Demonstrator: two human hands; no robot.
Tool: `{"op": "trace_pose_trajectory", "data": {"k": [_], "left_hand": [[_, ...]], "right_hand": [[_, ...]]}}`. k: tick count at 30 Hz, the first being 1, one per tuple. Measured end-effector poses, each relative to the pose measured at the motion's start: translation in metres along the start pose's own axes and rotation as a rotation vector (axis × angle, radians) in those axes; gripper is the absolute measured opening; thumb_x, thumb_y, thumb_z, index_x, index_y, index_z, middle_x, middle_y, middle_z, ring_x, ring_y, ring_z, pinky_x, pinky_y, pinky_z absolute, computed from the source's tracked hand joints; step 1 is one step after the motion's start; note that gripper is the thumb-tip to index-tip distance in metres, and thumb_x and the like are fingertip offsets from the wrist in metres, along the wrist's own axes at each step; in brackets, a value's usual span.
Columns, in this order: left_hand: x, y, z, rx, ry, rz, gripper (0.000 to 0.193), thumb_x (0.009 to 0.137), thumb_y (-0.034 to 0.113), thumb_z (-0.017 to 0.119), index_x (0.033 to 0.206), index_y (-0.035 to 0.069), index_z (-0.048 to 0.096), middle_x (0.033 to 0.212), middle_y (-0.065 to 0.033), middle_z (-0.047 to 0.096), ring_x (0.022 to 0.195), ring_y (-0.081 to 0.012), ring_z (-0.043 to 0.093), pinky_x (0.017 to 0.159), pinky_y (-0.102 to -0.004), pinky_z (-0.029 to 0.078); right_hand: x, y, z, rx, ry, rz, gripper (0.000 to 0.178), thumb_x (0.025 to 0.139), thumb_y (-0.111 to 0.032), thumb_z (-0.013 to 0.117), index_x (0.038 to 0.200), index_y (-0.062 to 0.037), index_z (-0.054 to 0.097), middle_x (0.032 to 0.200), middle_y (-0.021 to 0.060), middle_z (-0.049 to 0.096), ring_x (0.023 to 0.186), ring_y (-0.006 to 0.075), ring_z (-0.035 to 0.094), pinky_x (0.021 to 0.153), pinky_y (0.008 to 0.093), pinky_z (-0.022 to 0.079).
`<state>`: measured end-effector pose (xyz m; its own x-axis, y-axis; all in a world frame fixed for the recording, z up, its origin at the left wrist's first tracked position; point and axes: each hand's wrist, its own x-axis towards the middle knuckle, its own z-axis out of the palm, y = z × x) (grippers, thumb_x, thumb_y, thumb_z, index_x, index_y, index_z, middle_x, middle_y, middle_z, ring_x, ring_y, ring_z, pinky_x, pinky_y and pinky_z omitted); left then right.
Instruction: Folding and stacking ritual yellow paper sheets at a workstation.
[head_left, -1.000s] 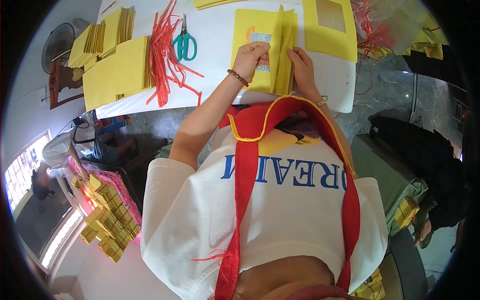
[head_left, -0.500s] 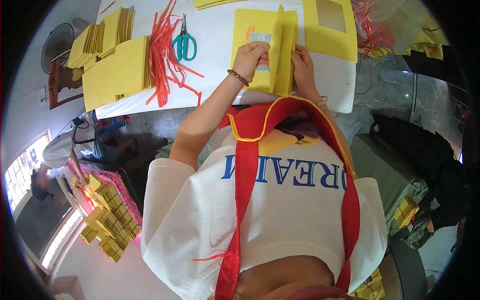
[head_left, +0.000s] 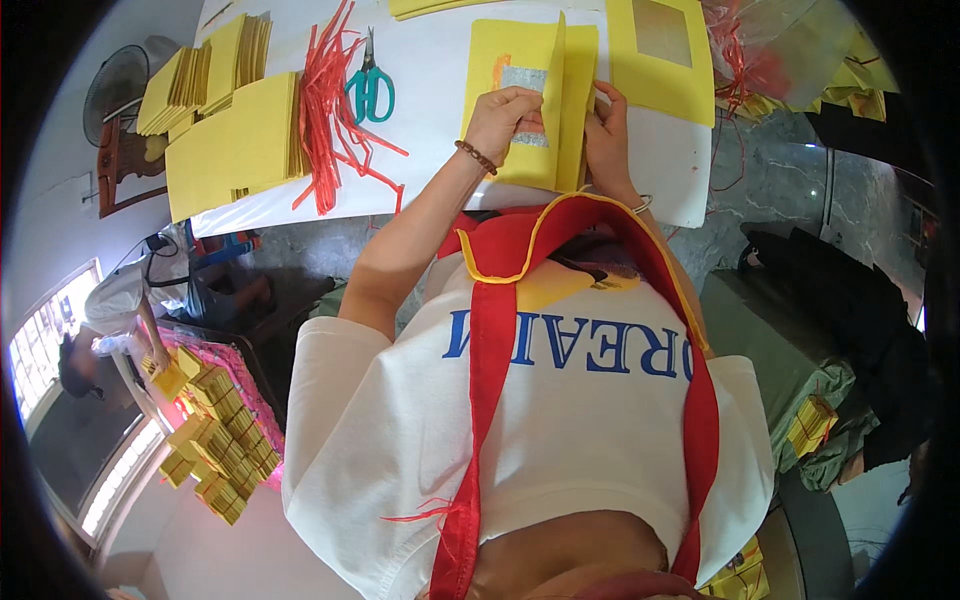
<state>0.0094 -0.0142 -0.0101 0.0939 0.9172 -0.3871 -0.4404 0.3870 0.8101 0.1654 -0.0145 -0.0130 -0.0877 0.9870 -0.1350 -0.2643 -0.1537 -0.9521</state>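
A stack of yellow paper sheets (head_left: 572, 145) lies in front of me on the white table, with one leaf lifted upright along its middle. My left hand (head_left: 505, 118) is closed, pinching the edge of that leaf between thumb and fingers. Under its fingers shows a silver-grey patch (head_left: 525, 78) with orange marks on the left-hand paper. Along the right edge of the stack, my right hand (head_left: 607, 140) has its fingers curled against the sheets. Its fingertips are partly hidden. Left of the stack are green-handled scissors (head_left: 370, 88) and a bunch of red plastic strips (head_left: 328, 110).
Stacks of yellow paper (head_left: 232, 140) fill the left of the white table (head_left: 430, 150). Another yellow sheet with a pale square (head_left: 660, 85) lies at right. A co-worker (head_left: 130, 300) is at far left by piled yellow bundles (head_left: 225, 425). A fan (head_left: 115, 90) stands behind.
My right hand's fingers have bent and shifted slightly at the stack's right edge. The upright leaf has tilted a little to the right. The co-worker's hand now holds a yellow bundle.
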Motion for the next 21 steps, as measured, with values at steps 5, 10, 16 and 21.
{"op": "trace_pose_trajectory", "data": {"k": [5,10,16,21], "left_hand": [[-0.001,0.001,0.001,0.009,0.025,-0.001,0.014,0.082,0.013,0.056,0.084,0.000,0.060,0.076,-0.0062,0.061,0.066,-0.0118,0.059,0.061,-0.0247,0.050],[0.000,0.001,0.002,-0.007,0.016,0.002,0.015,0.083,0.013,0.055,0.086,-0.001,0.060,0.077,-0.0067,0.061,0.068,-0.0123,0.059,0.062,-0.0244,0.050],[-0.001,0.005,0.007,0.081,-0.023,-0.019,0.022,0.087,0.016,0.051,0.094,-0.002,0.060,0.082,-0.0092,0.063,0.071,-0.0132,0.060,0.064,-0.0246,0.050],[-0.001,0.007,0.011,0.095,-0.020,-0.009,0.024,0.088,0.017,0.049,0.097,-0.002,0.059,0.086,-0.0105,0.063,0.071,-0.0131,0.060,0.065,-0.0247,0.050]], "right_hand": [[0.003,0.006,-0.003,-0.020,0.003,0.004,0.029,0.090,-0.012,0.047,0.116,-0.0002,0.040,0.102,0.0089,0.054,0.089,0.0117,0.052,0.075,0.0229,0.043],[0.006,0.007,-0.010,0.058,0.023,0.051,0.030,0.092,-0.020,0.044,0.113,0.0006,0.043,0.098,0.0065,0.054,0.088,0.0098,0.050,0.077,0.0222,0.041],[0.005,0.000,-0.004,0.014,0.090,0.113,0.031,0.092,-0.023,0.044,0.115,-0.0021,0.042,0.092,0.0052,0.053,0.080,0.0088,0.049,0.070,0.0210,0.041],[0.000,-0.003,-0.002,-0.031,0.075,0.063,0.031,0.091,-0.019,0.046,0.117,-0.0028,0.041,0.092,0.0050,0.053,0.079,0.0089,0.048,0.069,0.0219,0.041]]}}
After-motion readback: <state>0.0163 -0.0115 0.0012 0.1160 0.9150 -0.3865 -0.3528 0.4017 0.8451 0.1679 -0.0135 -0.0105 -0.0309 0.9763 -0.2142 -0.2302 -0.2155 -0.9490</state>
